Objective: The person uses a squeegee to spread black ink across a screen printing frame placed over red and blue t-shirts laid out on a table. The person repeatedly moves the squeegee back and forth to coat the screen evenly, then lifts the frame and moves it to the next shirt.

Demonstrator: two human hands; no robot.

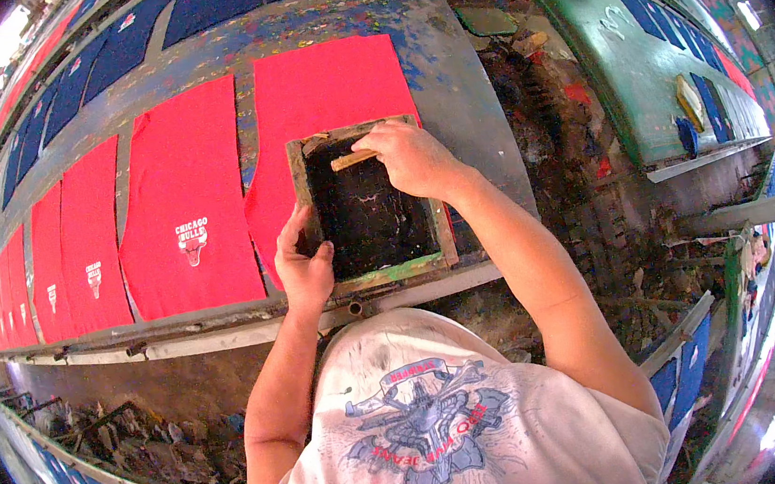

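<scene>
A wooden-framed printing screen [370,213] with a dark inner surface lies over the lower part of a red fabric piece [324,83] on the long table. My left hand [305,269] grips the screen's left side, thumb resting on the frame near its lower left. My right hand [412,159] holds a wooden-handled squeegee [346,159] inside the upper part of the screen. The squeegee's lower edge is hard to make out against the dark surface.
More red pieces [179,188] with white prints line the table [474,119] leftward. Navy pieces [113,58] lie behind. At right, beyond a gap with debris, a green table [596,69] holds fabric and tools. A metal rail [181,344] runs along the near edge.
</scene>
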